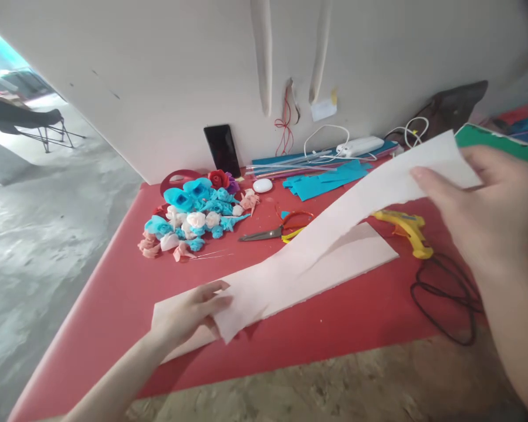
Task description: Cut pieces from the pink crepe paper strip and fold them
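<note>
A long white paper strip (343, 205) runs slantwise between my hands, its right part lifted above the red table. My right hand (488, 193) pinches the raised right end between thumb and fingers. At the lower left end, my left hand (198, 310) grips the strip's corner with thumb and fingertips. Beneath it lies a white strip or stack of strips (369, 252), flat on the tabletop and partly covered. Scissors with red and yellow handles (264, 234) rest just behind the strip. A yellow glue gun (407, 228) lies near my right hand.
Blue, white and pink paper flowers (196, 220) are heaped at the left of the red table (290, 346). Behind are a black phone (222, 149), blue paper strips (328, 179) and a white power strip (361, 145). The glue gun's black cord (444, 334) loops at the right edge.
</note>
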Action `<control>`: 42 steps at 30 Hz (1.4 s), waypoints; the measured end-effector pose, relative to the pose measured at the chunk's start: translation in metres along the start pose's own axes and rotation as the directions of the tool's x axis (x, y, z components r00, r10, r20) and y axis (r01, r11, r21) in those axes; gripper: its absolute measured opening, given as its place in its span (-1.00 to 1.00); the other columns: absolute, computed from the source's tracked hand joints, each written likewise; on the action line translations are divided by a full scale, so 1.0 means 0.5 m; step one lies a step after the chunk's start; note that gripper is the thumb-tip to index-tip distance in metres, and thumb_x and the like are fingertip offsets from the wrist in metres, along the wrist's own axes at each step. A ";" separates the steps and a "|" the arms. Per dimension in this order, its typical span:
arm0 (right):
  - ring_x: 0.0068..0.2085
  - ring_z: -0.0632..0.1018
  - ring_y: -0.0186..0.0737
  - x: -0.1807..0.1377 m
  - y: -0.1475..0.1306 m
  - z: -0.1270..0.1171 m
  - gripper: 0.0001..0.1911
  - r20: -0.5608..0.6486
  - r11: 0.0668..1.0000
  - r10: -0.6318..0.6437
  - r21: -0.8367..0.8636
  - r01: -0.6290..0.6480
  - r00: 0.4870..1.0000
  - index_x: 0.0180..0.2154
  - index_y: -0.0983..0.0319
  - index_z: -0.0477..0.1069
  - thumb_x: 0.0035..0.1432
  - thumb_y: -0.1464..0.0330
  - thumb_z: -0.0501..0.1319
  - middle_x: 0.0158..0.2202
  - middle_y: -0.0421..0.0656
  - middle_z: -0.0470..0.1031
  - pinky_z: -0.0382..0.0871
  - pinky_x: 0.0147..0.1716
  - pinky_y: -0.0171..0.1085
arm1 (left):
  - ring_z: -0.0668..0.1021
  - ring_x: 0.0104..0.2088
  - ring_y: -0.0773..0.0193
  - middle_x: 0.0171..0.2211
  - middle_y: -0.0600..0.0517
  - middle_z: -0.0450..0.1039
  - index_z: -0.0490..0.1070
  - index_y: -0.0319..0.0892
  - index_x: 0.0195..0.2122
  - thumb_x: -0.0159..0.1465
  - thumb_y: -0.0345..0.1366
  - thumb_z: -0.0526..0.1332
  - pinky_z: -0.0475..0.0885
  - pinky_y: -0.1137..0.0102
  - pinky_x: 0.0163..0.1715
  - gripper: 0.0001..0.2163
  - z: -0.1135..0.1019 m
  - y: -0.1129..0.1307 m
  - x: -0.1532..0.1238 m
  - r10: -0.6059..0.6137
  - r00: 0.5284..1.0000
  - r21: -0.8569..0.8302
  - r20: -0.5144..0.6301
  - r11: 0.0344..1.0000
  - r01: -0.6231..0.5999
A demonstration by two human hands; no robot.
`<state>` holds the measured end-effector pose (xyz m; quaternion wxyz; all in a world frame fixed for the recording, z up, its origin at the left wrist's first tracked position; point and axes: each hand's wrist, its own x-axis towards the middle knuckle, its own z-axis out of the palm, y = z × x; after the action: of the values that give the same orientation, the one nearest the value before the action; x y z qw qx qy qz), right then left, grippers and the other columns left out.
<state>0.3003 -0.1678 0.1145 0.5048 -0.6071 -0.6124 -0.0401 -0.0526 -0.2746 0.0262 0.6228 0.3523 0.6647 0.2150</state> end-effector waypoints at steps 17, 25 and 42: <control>-0.18 0.51 -0.17 -0.355 -0.074 0.144 -0.76 0.377 0.603 -0.794 0.381 0.701 0.477 -0.19 0.37 0.48 0.15 0.56 0.09 -0.10 -0.02 0.53 0.43 -0.30 -0.21 | 0.53 -0.35 0.31 -0.37 0.03 0.50 0.39 -0.26 -0.22 -0.01 -0.33 0.38 0.36 0.44 -0.29 -0.67 0.078 0.024 0.046 0.042 0.951 -0.379 0.305 0.922 0.081; -0.15 0.48 -0.16 -0.335 -0.070 0.145 -0.74 0.403 0.620 -0.783 0.463 0.633 0.473 -0.16 0.31 0.45 0.13 0.54 0.09 -0.13 -0.06 0.54 0.35 -0.24 -0.16 | 0.54 -0.35 0.28 -0.40 0.05 0.50 0.35 -0.25 -0.24 -0.06 -0.36 0.42 0.38 0.39 -0.24 -0.63 0.083 0.019 0.048 0.095 0.926 -0.404 0.365 0.912 0.065; -0.37 0.37 -0.31 -0.356 -0.083 0.146 -0.91 0.411 0.683 -0.717 0.574 0.451 0.563 -0.29 0.25 0.44 0.15 0.38 0.20 -0.43 -0.21 0.49 0.18 -0.35 -0.23 | 0.57 -0.38 0.27 -0.38 0.02 0.54 0.42 -0.26 -0.16 0.07 -0.48 0.29 0.44 0.41 -0.28 -0.72 0.081 0.024 0.038 0.172 0.885 -0.432 0.433 0.901 0.036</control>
<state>0.1823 -0.2554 -0.0165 0.3495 -0.2217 -0.9030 0.1156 -0.0101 -0.2590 0.0165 0.8161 0.2717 0.4212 0.2879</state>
